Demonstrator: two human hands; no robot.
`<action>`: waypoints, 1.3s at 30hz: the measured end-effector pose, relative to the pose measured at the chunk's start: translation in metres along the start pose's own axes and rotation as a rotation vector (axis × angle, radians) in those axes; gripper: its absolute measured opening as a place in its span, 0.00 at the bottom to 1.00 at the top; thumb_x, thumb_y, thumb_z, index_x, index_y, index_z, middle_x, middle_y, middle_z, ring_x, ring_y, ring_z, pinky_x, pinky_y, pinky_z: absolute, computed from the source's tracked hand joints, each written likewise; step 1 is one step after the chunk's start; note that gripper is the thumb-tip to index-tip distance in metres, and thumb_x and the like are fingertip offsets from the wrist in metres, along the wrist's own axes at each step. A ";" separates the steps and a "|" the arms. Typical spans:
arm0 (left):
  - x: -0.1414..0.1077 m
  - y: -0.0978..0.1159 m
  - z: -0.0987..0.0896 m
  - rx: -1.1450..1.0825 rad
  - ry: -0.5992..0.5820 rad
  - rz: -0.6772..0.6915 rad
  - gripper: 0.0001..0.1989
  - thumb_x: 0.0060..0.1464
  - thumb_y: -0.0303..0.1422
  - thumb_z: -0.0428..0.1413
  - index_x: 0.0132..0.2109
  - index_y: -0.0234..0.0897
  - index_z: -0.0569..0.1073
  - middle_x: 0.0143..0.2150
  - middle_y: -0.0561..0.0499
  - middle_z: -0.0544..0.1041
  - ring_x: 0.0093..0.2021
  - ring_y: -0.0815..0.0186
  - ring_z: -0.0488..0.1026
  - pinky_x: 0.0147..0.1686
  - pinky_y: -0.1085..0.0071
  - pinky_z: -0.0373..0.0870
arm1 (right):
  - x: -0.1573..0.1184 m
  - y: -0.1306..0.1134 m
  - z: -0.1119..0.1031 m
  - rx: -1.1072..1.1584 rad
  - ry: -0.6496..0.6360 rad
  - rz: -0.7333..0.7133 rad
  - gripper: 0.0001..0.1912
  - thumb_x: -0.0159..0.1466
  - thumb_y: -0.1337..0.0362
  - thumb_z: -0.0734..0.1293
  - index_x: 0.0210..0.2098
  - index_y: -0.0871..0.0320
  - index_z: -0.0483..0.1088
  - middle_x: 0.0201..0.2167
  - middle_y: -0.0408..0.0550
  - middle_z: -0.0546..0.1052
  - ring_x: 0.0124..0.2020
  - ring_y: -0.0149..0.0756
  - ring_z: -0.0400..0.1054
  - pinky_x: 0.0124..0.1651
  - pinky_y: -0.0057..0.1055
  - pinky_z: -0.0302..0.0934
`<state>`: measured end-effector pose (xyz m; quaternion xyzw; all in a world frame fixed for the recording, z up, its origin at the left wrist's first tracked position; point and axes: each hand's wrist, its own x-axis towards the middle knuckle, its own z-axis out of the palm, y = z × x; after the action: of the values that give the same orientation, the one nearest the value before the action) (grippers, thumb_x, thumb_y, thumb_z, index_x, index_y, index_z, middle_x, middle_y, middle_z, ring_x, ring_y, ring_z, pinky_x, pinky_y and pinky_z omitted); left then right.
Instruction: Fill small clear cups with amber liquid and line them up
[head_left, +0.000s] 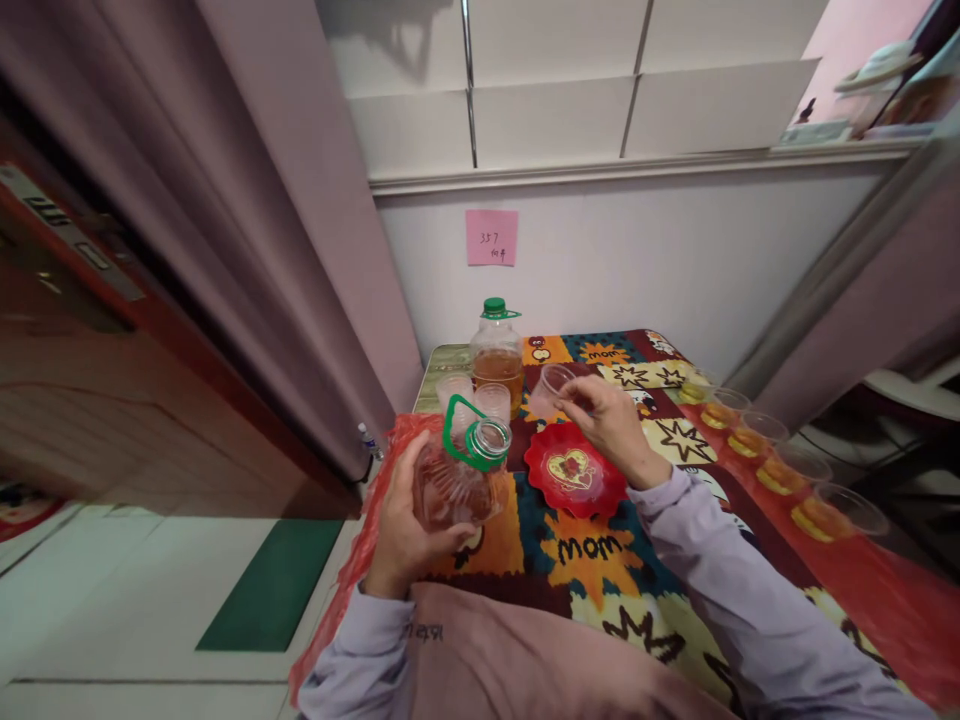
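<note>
My left hand (409, 515) is wrapped round a clear plastic jug (457, 490) with a green handle ring and an uncapped mouth. The jug tilts a little to the right; how much liquid it holds is hard to tell. Between the fingertips of my right hand (607, 420) is the rim of a clear plastic cup (551, 390), held above the table behind a red scalloped plate (576, 470). A gold heart pattern marks the plate. Just behind the jug stand stacked clear cups (491, 402). Farther back is a second jug (496, 365), green-capped and partly filled with amber liquid.
Along the table's right edge runs a row of several cups (780, 472) with yellowish liquid. A patterned cloth (592, 545) and red plastic sheeting (885, 590) cover the table. The wall with a pink note (492, 238) rises behind; a wooden door (150, 400) stands at left.
</note>
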<state>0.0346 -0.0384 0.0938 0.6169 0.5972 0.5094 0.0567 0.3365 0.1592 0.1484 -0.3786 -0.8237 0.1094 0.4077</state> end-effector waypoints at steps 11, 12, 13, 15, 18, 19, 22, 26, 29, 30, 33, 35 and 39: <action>0.013 0.012 0.000 -0.089 0.023 -0.055 0.65 0.43 0.71 0.73 0.78 0.42 0.66 0.76 0.31 0.74 0.77 0.32 0.71 0.76 0.35 0.66 | -0.091 0.045 0.017 -0.199 -0.315 0.228 0.08 0.75 0.66 0.69 0.43 0.54 0.82 0.47 0.52 0.85 0.43 0.42 0.80 0.42 0.32 0.64; 0.014 0.012 0.000 -0.080 0.023 -0.045 0.64 0.44 0.70 0.73 0.78 0.42 0.66 0.76 0.32 0.74 0.77 0.32 0.71 0.77 0.35 0.66 | -0.091 0.046 0.018 -0.197 -0.315 0.230 0.08 0.75 0.67 0.69 0.43 0.54 0.82 0.47 0.52 0.85 0.43 0.42 0.80 0.43 0.32 0.65; 0.014 0.013 0.000 -0.072 0.019 -0.035 0.63 0.45 0.70 0.73 0.78 0.42 0.66 0.76 0.32 0.74 0.77 0.32 0.71 0.77 0.35 0.66 | -0.091 0.047 0.019 -0.195 -0.318 0.233 0.08 0.76 0.66 0.69 0.43 0.54 0.83 0.48 0.52 0.86 0.44 0.42 0.81 0.43 0.32 0.65; 0.015 0.014 0.000 -0.058 0.012 -0.020 0.63 0.46 0.69 0.73 0.78 0.42 0.65 0.76 0.32 0.74 0.76 0.32 0.72 0.76 0.35 0.67 | -0.092 0.048 0.020 -0.191 -0.325 0.240 0.07 0.76 0.66 0.70 0.45 0.54 0.83 0.50 0.52 0.86 0.44 0.42 0.82 0.43 0.33 0.67; 0.016 0.017 0.000 -0.026 0.018 -0.009 0.62 0.46 0.68 0.73 0.78 0.42 0.65 0.75 0.34 0.75 0.75 0.33 0.73 0.75 0.36 0.69 | -0.096 0.048 0.021 -0.166 -0.306 0.229 0.11 0.76 0.64 0.71 0.55 0.53 0.83 0.58 0.53 0.85 0.46 0.43 0.83 0.46 0.35 0.71; 0.016 0.018 0.001 -0.015 0.024 -0.006 0.61 0.46 0.68 0.73 0.78 0.42 0.65 0.75 0.34 0.75 0.75 0.33 0.73 0.75 0.36 0.69 | -0.099 0.048 0.021 -0.153 -0.277 0.218 0.14 0.76 0.62 0.72 0.59 0.53 0.81 0.62 0.55 0.84 0.48 0.44 0.83 0.49 0.36 0.73; 0.017 0.021 0.001 -0.001 0.021 0.002 0.60 0.47 0.68 0.72 0.77 0.43 0.66 0.75 0.35 0.75 0.75 0.34 0.73 0.76 0.36 0.68 | -0.105 0.051 0.020 -0.122 -0.149 0.202 0.23 0.76 0.57 0.73 0.68 0.54 0.77 0.70 0.59 0.80 0.60 0.50 0.82 0.56 0.41 0.76; 0.018 0.022 0.001 0.001 -0.001 0.004 0.60 0.48 0.68 0.73 0.78 0.42 0.65 0.75 0.35 0.74 0.76 0.34 0.73 0.75 0.37 0.69 | -0.110 0.060 0.031 -0.112 -0.011 0.297 0.38 0.70 0.46 0.78 0.72 0.58 0.73 0.71 0.66 0.79 0.69 0.60 0.76 0.66 0.51 0.74; 0.017 0.023 0.002 0.013 -0.006 0.004 0.61 0.48 0.67 0.73 0.79 0.41 0.64 0.75 0.34 0.75 0.75 0.34 0.74 0.76 0.37 0.68 | -0.112 0.063 0.045 -0.096 -0.020 0.365 0.44 0.65 0.46 0.81 0.73 0.60 0.71 0.70 0.68 0.80 0.70 0.63 0.76 0.70 0.56 0.69; 0.017 0.023 0.002 0.018 -0.006 0.003 0.62 0.48 0.67 0.73 0.79 0.41 0.64 0.75 0.34 0.75 0.75 0.34 0.74 0.76 0.37 0.68 | -0.111 0.062 0.050 -0.094 -0.038 0.378 0.45 0.64 0.47 0.81 0.73 0.59 0.70 0.69 0.68 0.80 0.69 0.63 0.76 0.70 0.56 0.69; 0.017 0.024 0.003 0.021 0.003 0.005 0.61 0.48 0.66 0.73 0.79 0.41 0.65 0.76 0.35 0.74 0.76 0.34 0.73 0.76 0.38 0.68 | -0.110 0.059 0.060 -0.099 -0.082 0.406 0.43 0.65 0.50 0.79 0.74 0.59 0.69 0.66 0.66 0.82 0.67 0.61 0.78 0.69 0.55 0.67; 0.017 0.024 0.004 0.022 0.006 0.000 0.61 0.47 0.65 0.74 0.78 0.41 0.65 0.76 0.35 0.74 0.76 0.34 0.72 0.76 0.38 0.67 | -0.108 0.057 0.062 -0.102 -0.100 0.420 0.42 0.66 0.50 0.78 0.74 0.60 0.68 0.62 0.66 0.85 0.64 0.61 0.80 0.66 0.53 0.68; 0.017 0.026 0.004 0.015 -0.009 -0.010 0.61 0.47 0.64 0.75 0.79 0.40 0.64 0.76 0.34 0.74 0.76 0.34 0.73 0.76 0.37 0.67 | -0.106 0.054 0.063 -0.108 -0.121 0.429 0.38 0.71 0.51 0.75 0.73 0.62 0.69 0.55 0.63 0.88 0.57 0.57 0.83 0.63 0.49 0.68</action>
<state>0.0509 -0.0297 0.1188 0.6166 0.6040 0.5017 0.0575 0.3583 0.1288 0.0192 -0.5589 -0.7520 0.1720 0.3042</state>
